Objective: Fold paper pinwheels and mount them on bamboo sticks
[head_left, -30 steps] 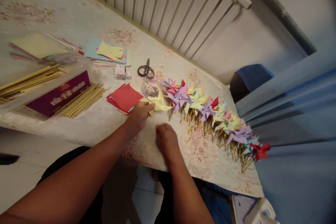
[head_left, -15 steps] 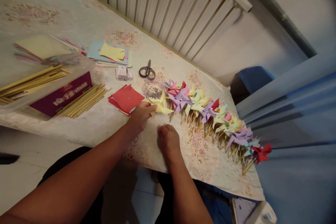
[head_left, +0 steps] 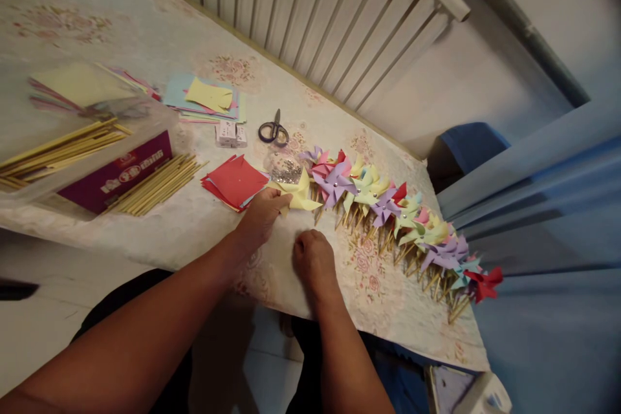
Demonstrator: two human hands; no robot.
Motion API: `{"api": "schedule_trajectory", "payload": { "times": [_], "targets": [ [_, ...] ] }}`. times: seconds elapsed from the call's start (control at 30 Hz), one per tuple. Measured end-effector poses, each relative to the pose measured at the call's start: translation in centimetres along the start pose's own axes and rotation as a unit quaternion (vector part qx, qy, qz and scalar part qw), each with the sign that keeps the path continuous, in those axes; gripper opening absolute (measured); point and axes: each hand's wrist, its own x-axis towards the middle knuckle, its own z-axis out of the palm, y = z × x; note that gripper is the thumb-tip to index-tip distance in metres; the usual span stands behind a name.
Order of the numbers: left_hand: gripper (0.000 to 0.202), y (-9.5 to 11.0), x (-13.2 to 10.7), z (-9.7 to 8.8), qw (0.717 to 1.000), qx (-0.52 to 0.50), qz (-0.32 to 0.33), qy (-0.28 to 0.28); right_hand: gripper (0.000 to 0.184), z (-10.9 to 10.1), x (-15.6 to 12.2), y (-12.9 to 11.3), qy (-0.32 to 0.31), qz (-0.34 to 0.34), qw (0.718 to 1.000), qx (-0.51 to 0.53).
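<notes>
Between the thumb and fingers of my left hand (head_left: 264, 212) is a yellow paper pinwheel (head_left: 303, 194), its blades spread to the right. My right hand (head_left: 314, 259) rests just below it, fingers curled in; whether anything is inside them is hidden. Close by lies a clear bag of small metal pins (head_left: 286, 170). To the left sits a stack of red paper squares (head_left: 237, 180), partly behind my left hand. A long row of finished pinwheels (head_left: 385, 204) on sticks, in purple, green, yellow, pink, blue and red, runs off to the right.
Scissors (head_left: 274, 130) and small white boxes (head_left: 229, 134) lie farther back, beside coloured paper sheets (head_left: 179, 90). Loose wooden sticks (head_left: 158, 184) lean by a plastic box (head_left: 116, 174) holding more sticks. A radiator (head_left: 301, 13) stands behind the floral-covered table (head_left: 179, 242); a blue curtain (head_left: 548, 220) hangs right.
The view has shifted very slightly. Both hands keep nearly the same pose, the left still holding the yellow pinwheel.
</notes>
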Motion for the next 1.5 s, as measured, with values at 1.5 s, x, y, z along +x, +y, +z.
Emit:
{"api": "schedule_trajectory", "payload": {
  "times": [1.5],
  "targets": [
    [0.026,-0.9,-2.5,2.1,0.988,0.125,0.027,-0.081,0.014,-2.1,1.8,0.2,0.322,-0.007,0.896,0.305]
  ]
}}
